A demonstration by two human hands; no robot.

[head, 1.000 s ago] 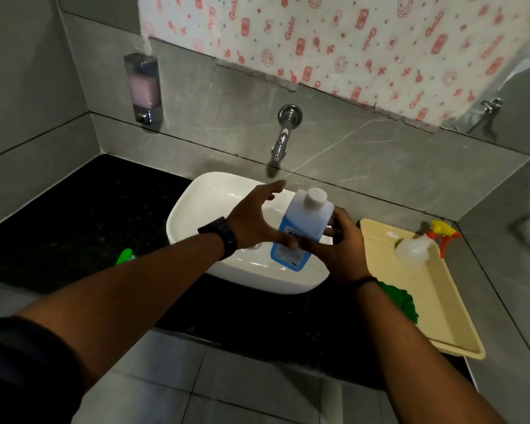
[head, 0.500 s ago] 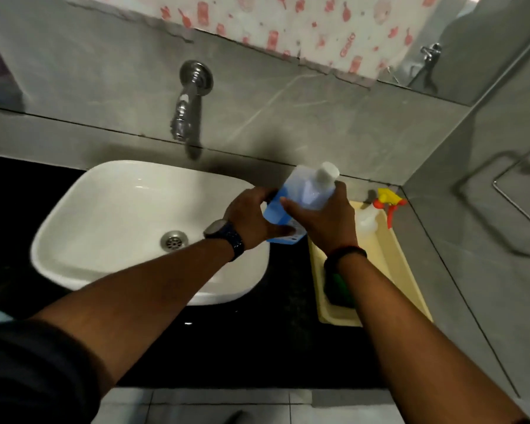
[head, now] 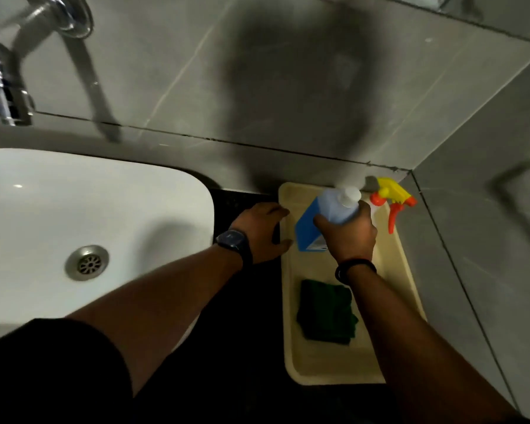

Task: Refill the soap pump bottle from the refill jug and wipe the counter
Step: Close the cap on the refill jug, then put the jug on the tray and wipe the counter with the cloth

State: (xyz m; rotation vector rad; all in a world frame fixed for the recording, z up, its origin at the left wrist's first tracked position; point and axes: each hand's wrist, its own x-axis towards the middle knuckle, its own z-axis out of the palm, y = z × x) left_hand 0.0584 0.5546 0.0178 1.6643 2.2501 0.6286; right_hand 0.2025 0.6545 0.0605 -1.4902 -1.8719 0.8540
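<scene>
Jug (head: 325,214), blue-labelled with a white cap, tilted over the far end of the tray (head: 318,362), gripped round its shoulder by the right hand (head: 348,237). Left hand (head: 262,232) empty, fingers spread, beside the tray's left rim on the counter (head: 242,332). Green cloth (head: 326,312) lies on the tray; spray bottle (head: 390,198) stands at its far corner. Basin (head: 74,215) at left.

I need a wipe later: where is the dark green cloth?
The dark green cloth lies folded in the beige plastic tray, right of the white basin, below the right hand.
</scene>
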